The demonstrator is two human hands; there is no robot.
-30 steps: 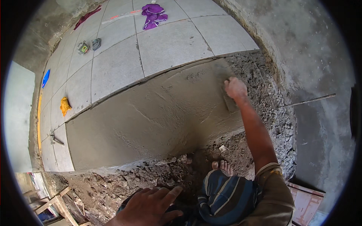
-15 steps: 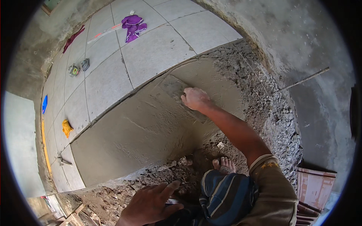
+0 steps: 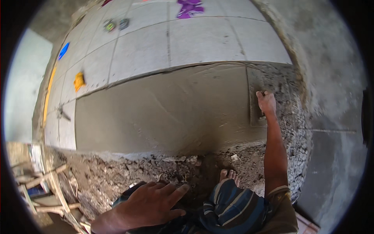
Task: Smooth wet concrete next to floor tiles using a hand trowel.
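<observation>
My right hand (image 3: 267, 103) grips the handle of a long rectangular trowel (image 3: 254, 82), its fingers wrapped round it. The blade lies flat at the right end of a smooth strip of wet mortar (image 3: 167, 109), beside rough grey rubble. My left hand (image 3: 157, 201) holds nothing; it rests over my bent knee with its fingers stretched and apart. Between the laid floor tiles (image 3: 198, 43) and the bare soil runs the mortar, with faint ridges on its surface.
A trowel-like tool (image 3: 63, 114) lies on the tiles at left, near a yellow cloth (image 3: 79, 81). Farther back are a tape measure (image 3: 110, 25) and a purple cloth (image 3: 190, 7). A thin rod (image 3: 331, 131) sticks out at right. Wooden pieces (image 3: 58, 191) stand at lower left.
My right hand has swept the trowel rightward across the mortar to its right end, leaving smoother mortar behind. The view has turned; my left hand stays over the knee.
</observation>
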